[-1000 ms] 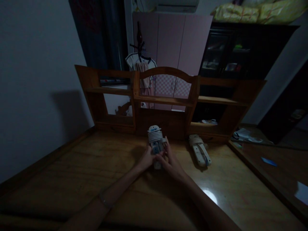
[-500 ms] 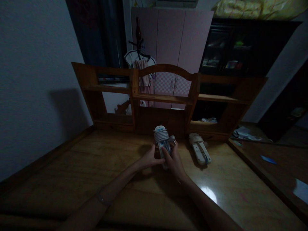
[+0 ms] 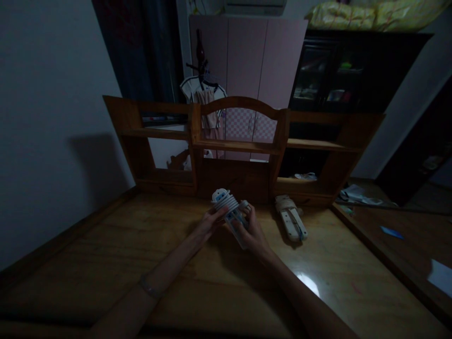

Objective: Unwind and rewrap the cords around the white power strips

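Observation:
A white power strip (image 3: 226, 201), its cord wound round one end, is held between both hands above the wooden desk (image 3: 148, 245). My left hand (image 3: 208, 224) grips it from the left near the cord coils, thumb on top. My right hand (image 3: 253, 230) is closed on the lower right side, its fingers close to the plug (image 3: 244, 205). Part of the strip is hidden behind the right hand. To the right lies a second power strip (image 3: 292, 221), off-white, flat on the desk with its cord wound round its far end. Neither hand touches it.
A wooden shelf unit (image 3: 240, 147) stands along the desk's back edge. A raised wooden edge (image 3: 374, 252) runs down the right side, with a blue packet (image 3: 391, 232) and white paper (image 3: 441, 277) beyond it. The wall (image 3: 52, 141) borders the left. The room is dim.
The held power strip has turned so its corded end points further left. My left hand has shifted up and left, onto the coils; my right hand keeps its hold.

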`<control>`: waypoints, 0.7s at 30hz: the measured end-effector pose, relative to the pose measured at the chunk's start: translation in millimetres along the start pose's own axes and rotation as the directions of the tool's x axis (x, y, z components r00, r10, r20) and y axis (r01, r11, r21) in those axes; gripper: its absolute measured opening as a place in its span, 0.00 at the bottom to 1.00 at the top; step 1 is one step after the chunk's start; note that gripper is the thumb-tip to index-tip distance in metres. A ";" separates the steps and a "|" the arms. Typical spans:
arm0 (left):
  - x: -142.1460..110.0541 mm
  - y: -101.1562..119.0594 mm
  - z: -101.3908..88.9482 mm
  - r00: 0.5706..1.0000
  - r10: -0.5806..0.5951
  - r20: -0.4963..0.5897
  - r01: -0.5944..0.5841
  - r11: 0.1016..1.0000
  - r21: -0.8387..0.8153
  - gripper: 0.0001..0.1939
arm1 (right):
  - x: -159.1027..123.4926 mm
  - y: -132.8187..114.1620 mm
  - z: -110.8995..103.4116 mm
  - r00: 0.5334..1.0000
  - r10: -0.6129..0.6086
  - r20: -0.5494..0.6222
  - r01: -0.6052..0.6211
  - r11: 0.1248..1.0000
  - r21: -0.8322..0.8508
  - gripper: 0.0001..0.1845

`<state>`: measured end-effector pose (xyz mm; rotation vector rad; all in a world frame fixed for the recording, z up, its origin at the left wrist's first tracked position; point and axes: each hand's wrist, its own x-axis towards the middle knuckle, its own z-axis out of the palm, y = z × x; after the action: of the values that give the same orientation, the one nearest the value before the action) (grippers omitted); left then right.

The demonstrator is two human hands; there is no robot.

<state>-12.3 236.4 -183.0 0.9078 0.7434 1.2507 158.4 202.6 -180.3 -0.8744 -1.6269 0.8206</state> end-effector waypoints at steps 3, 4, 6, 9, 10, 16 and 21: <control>-0.5 0.8 -0.9 1.000 -0.008 0.015 0.008 1.000 -0.010 0.23 | -0.8 -1.5 -1.0 1.000 -0.003 -0.005 0.003 1.000 0.026 0.35; -0.6 1.7 -1.4 1.000 -0.017 0.025 0.017 1.000 -0.010 0.23 | -0.9 -1.9 -1.3 1.000 -0.006 -0.009 0.006 0.999 0.037 0.35; -0.8 4.9 -2.9 0.998 -0.043 0.053 0.043 0.999 -0.003 0.23 | -1.3 -2.8 -1.6 1.000 -0.008 -0.014 0.009 0.998 0.061 0.35; -1.2 10.8 -6.1 0.992 -0.071 0.100 0.069 0.997 0.024 0.23 | -2.0 -5.5 -2.2 1.000 0.005 -0.006 -0.004 0.995 0.104 0.34; -1.3 12.4 -7.2 0.992 -0.071 0.109 0.068 0.997 0.034 0.23 | -2.3 -6.6 -2.5 1.000 0.012 0.005 -0.013 0.993 0.118 0.34; -0.9 13.3 -9.7 0.995 -0.018 0.099 0.012 0.998 0.067 0.25 | -2.2 -8.9 -2.7 1.000 0.005 0.000 -0.005 0.992 0.125 0.32; 0.9 6.4 -8.7 0.994 0.040 0.105 -0.049 0.995 0.081 0.26 | -0.7 -7.6 -4.1 1.000 0.000 -0.007 0.000 0.993 0.117 0.33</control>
<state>-22.7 239.2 -181.3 1.0547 0.7009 1.2096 161.5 198.6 -173.3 -0.7938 -1.5561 0.9025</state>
